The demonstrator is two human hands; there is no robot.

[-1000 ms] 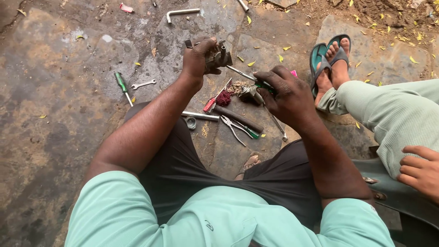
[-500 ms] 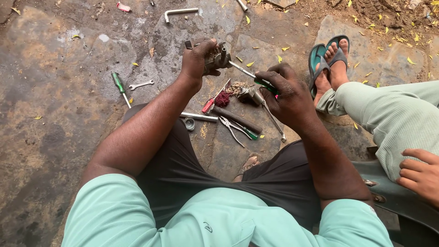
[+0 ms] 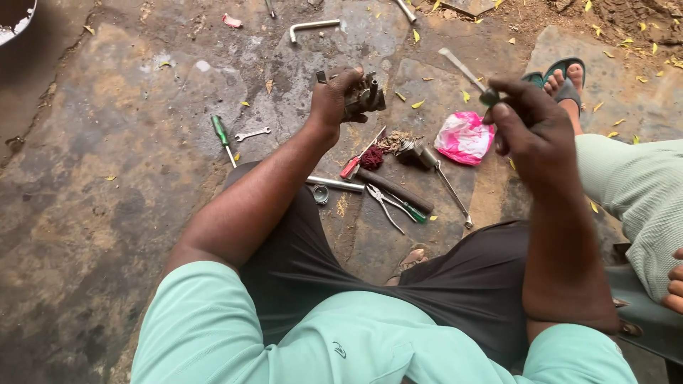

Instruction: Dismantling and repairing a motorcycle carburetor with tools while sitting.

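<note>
On the stained concrete floor (image 3: 107,185), toward 12 o'clock of the seated person, the left hand (image 3: 334,103) is extended with its fingers (image 3: 347,84) wrapped firmly around a small grey metal engine part (image 3: 364,96), held clear of the floor. At 1 to 2 o'clock the right hand (image 3: 530,128) is raised, its fingers closed on the dark handle of a screwdriver (image 3: 466,72) whose bare shaft angles up toward 11 o'clock; the tip is well apart from the engine part. Between the two hands, on the floor, lie a pink crumpled bag (image 3: 464,137), a dark red rag (image 3: 371,157) and a socket wrench (image 3: 445,181). Nearer the person lie pliers (image 3: 388,206) beside a dark bar with a green end (image 3: 398,193), and a metal tube (image 3: 334,184) with a small ring (image 3: 321,193) just beside it. At 10 o'clock lie a green-handled screwdriver (image 3: 222,139) and a small spanner (image 3: 252,133), near each other. An L-shaped key (image 3: 313,27) lies at 12 o'clock, well beyond the left hand. Another person's sandalled foot (image 3: 565,82) rests at 2 o'clock.
</note>
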